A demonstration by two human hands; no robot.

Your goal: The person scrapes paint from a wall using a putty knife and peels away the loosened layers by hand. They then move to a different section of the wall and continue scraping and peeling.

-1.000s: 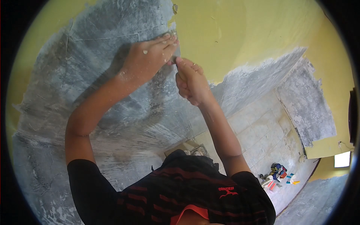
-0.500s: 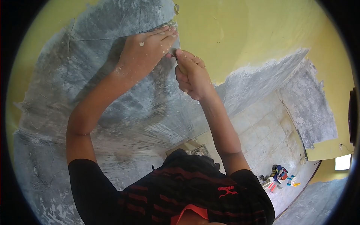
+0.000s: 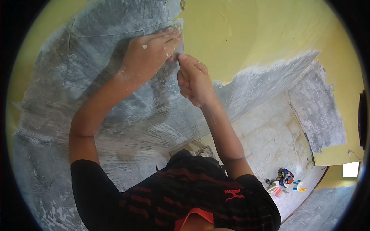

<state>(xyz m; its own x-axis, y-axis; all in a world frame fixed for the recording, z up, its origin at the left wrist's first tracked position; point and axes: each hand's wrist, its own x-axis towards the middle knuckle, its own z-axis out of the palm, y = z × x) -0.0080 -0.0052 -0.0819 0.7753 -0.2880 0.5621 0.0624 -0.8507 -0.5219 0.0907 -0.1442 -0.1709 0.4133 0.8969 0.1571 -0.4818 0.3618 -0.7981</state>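
Note:
My right hand is closed around the handle of a scraper, its thumb lying along the top. Only a small grey part of the scraper's blade shows between my hands; the handle is mostly hidden. My left hand presses over the blade, fingers close together and the thumb tucked below. Pale flakes stick to its back and fingers. Both hands are against the wall, where bare grey plaster meets yellow paint. A chipped spot marks the paint edge above my fingers.
Another stripped grey patch runs along the lower wall to the right. On the pale tiled floor, several containers and tools stand at lower right. A box-like object is partly hidden behind my shirt.
My right hand has shifted slightly left and down, with the scraper still in it. My left hand stays almost in place. The view has tilted a little.

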